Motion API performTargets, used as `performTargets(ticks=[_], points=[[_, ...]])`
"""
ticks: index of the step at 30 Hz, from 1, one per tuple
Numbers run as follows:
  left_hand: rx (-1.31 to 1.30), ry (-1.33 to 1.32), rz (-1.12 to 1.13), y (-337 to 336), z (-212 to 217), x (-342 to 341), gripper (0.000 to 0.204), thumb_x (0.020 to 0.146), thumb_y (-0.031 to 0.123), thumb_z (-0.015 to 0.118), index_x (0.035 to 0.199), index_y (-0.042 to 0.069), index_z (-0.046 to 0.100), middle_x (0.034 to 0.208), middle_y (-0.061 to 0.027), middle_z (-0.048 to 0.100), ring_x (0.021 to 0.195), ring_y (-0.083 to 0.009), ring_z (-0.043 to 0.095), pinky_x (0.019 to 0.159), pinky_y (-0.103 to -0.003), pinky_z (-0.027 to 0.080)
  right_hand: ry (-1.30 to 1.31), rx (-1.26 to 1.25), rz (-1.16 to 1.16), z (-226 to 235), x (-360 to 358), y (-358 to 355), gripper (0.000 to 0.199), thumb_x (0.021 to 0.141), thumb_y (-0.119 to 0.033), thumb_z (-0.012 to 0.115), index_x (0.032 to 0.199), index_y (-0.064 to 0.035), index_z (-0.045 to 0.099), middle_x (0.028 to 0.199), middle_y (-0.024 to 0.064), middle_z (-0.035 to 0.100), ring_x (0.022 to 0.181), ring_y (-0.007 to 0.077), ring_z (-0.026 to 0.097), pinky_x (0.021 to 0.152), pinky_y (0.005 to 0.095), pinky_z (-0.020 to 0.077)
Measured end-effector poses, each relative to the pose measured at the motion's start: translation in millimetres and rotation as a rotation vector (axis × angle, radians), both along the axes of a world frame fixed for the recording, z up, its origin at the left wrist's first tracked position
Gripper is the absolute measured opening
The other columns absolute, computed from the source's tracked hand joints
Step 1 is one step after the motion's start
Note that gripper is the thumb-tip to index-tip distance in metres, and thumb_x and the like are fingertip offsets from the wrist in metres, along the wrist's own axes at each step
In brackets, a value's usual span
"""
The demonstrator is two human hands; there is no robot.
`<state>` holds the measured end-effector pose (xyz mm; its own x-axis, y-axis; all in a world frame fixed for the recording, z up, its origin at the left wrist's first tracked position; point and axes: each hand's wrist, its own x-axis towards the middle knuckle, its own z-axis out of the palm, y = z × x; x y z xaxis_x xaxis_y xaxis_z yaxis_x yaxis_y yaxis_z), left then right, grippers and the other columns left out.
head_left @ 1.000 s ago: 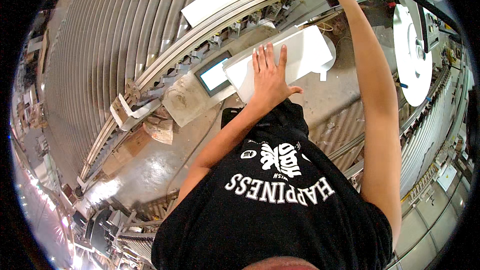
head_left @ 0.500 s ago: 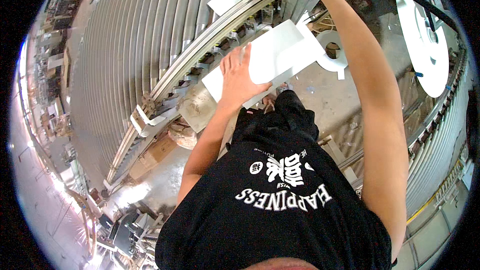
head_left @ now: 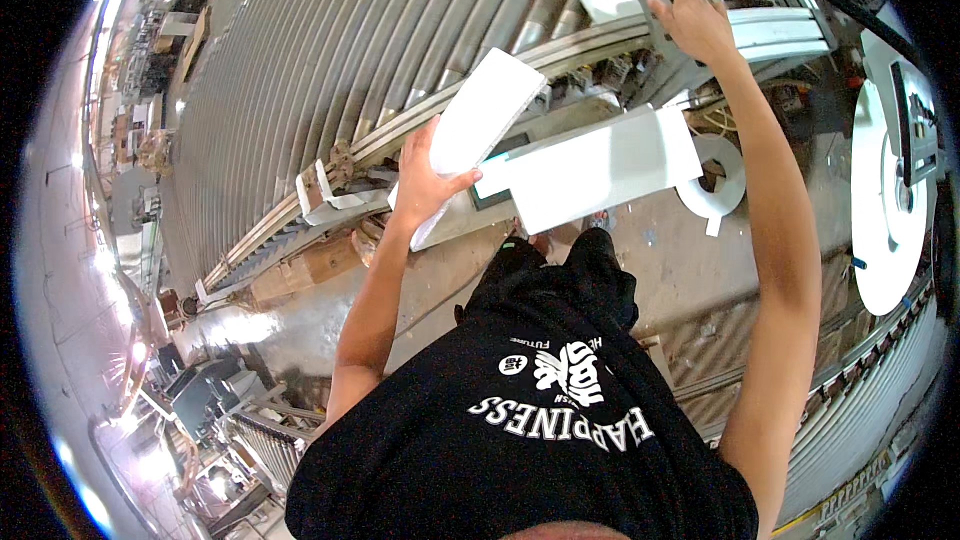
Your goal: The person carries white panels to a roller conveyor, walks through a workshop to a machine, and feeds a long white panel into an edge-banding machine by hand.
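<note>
Biggest thing in view: the roller conveyor (head_left: pixel 330 70), a wide sweep of grey metal rollers running beyond and to the left of the left hand. Off to the right of the right hand, well apart, a large white disc (head_left: pixel 880 210) stands on edge. Just right of the left hand sits a flat white panel (head_left: pixel 600 168) over the machine frame, with a white tape roll (head_left: pixel 718 178) at its far end.

Now the hands. The left hand (head_left: pixel 425 185) is closed around a white foam block (head_left: pixel 470 130), fingers wrapped over its lower edge, the block tilted up above the conveyor rail. It looks light and stiff, likely brittle at the corners and easy to dent, so a broad grip along the long edges, near the middle, seems safest. The right hand (head_left: pixel 695 25) reaches high, palm and spread fingers resting on the metal machine housing (head_left: pixel 770 30); it grips nothing that I can see.
</note>
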<state>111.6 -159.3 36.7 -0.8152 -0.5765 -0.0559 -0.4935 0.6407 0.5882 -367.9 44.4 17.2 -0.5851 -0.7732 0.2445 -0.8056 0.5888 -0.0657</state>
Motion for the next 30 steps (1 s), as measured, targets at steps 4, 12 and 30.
performTargets(ticks=[4, 12, 30], points=[[0.014, 0.032, 0.018, -51, 7, 17, 0.113, 0.068, 0.05, 0.092, 0.156, 0.002, 0.04, 0.145, -0.0242, 0.048, 0.138, -0.0392, 0.044, 0.117, -0.05, 0.036, -0.065, -0.002, -0.172, 3, 15, -12, 0.068, 0.099, -0.055, 0.052, 0.142, -0.0009, 0.05, 0.131, 0.0261, 0.066, 0.122, 0.044, 0.063, 0.111, 0.059, 0.0403], [-0.205, -0.034, -0.076, -168, -16, 41, 0.114, 0.07, 0.061, 0.088, 0.155, 0.002, 0.041, 0.146, -0.0251, 0.049, 0.137, -0.0406, 0.047, 0.115, -0.053, 0.036, -0.045, 0.106, -0.24, 11, 22, -10, 0.073, 0.101, -0.064, 0.05, 0.142, -0.0039, 0.051, 0.128, 0.0248, 0.068, 0.119, 0.044, 0.065, 0.106, 0.0583, 0.0444], [-0.412, -0.463, -0.278, -355, -89, 80, 0.13, 0.058, 0.049, 0.094, 0.165, 0.015, 0.028, 0.158, -0.0211, 0.039, 0.149, -0.0418, 0.029, 0.124, -0.054, 0.022, 0.246, 0.356, -0.133, -18, -10, 5, 0.082, 0.098, -0.069, 0.051, 0.153, -0.0081, 0.045, 0.149, 0.0176, 0.057, 0.132, 0.0383, 0.059, 0.111, 0.0536, 0.0438]])
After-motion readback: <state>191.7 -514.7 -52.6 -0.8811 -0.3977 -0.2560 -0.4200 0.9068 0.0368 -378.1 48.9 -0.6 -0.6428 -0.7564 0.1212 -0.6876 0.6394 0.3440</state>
